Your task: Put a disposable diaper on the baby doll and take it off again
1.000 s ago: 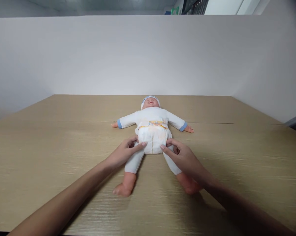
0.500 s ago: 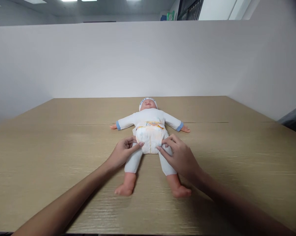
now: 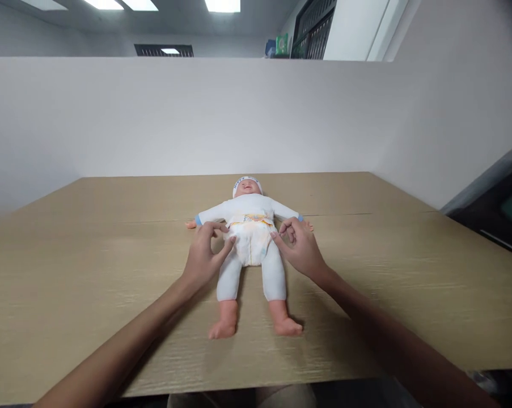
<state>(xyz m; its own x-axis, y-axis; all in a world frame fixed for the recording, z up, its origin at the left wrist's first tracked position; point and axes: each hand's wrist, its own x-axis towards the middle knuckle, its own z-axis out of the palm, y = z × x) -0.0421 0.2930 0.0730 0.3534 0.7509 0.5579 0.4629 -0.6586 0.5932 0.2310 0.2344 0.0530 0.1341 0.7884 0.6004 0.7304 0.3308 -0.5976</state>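
Observation:
A baby doll (image 3: 249, 211) in a white suit and cap lies on its back on the wooden table (image 3: 89, 266), head away from me, arms spread, bare feet toward me. It wears a white diaper (image 3: 251, 241) with a printed waistband. My left hand (image 3: 204, 255) rests at the diaper's left side, thumb against the diaper and fingers curled above it. My right hand (image 3: 300, 246) is at the diaper's right side by the waistband, fingers bent in a pinch. What they pinch is too small to make out.
White partition walls (image 3: 153, 113) close off the table's back and right side. The table's near edge runs just below the doll's feet. A dark object (image 3: 502, 218) sits past the table at the right.
Both hands have slid from the diaper's lower leg openings up to its sides near the waistband. The doll's legs have come closer together, and the view has tilted upward.

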